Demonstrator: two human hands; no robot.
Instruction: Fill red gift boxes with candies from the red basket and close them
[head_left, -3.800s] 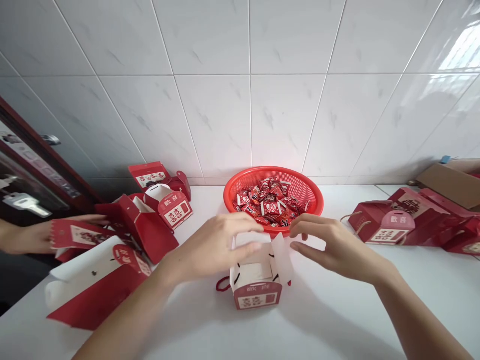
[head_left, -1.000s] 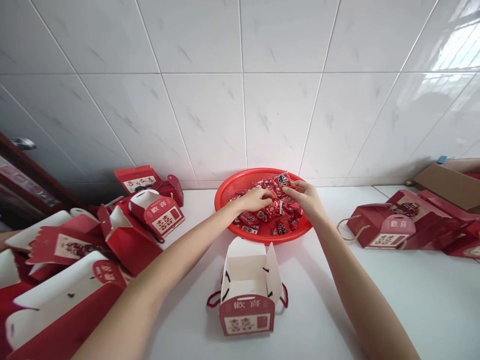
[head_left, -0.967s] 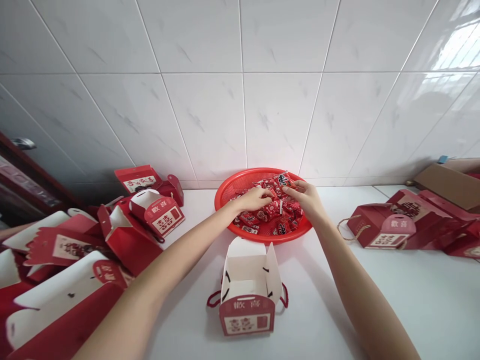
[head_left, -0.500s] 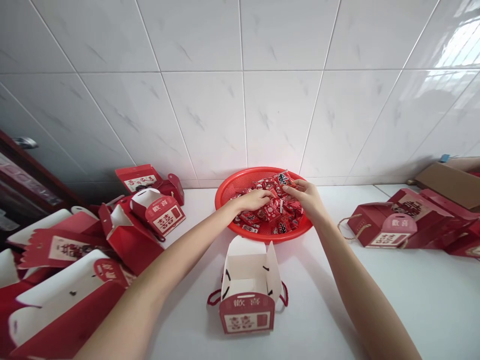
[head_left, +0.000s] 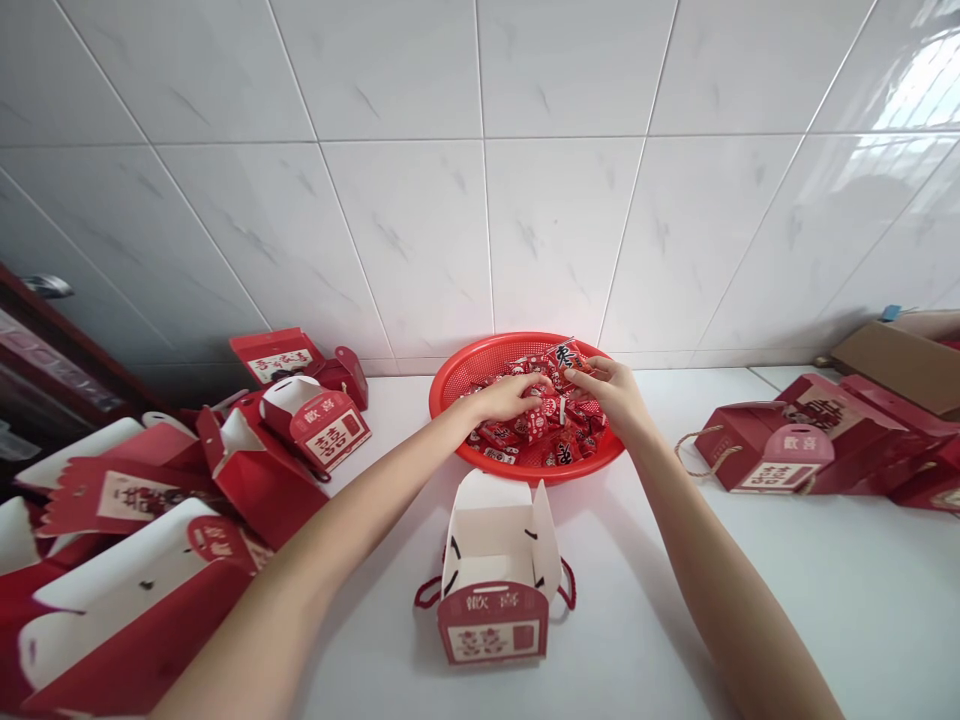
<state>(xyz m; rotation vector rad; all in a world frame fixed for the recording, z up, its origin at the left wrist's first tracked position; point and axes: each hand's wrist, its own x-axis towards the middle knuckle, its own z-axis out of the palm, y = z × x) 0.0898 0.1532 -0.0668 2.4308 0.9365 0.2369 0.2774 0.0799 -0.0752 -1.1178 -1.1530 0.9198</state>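
Observation:
A red plastic basket [head_left: 450,385] holds many small wrapped candies [head_left: 540,425], mostly red with white print. My left hand [head_left: 511,397] reaches into its middle, fingers curled down and closed on a red candy wrapper; the fingertips are partly hidden. On the basket's right side, my right hand [head_left: 611,390] pinches a red candy packet [head_left: 564,355] with a large black character between thumb and fingers. In front of the basket stands an open red and white gift box [head_left: 493,625], its flaps up, nothing seen inside, with dark red cord handles at its sides.
Several opened red gift boxes [head_left: 127,490] are heaped at the left, with a small box [head_left: 330,430] beside them. Closed red boxes [head_left: 772,450] with rope handles line the right. Behind them sits a brown cardboard box [head_left: 892,360]. A tiled wall [head_left: 555,220] backs the white tabletop [head_left: 630,600].
Both hands stay in the basket and shift only slightly. The fingers of my left hand have moved a little among the candies. The boxes have not moved.

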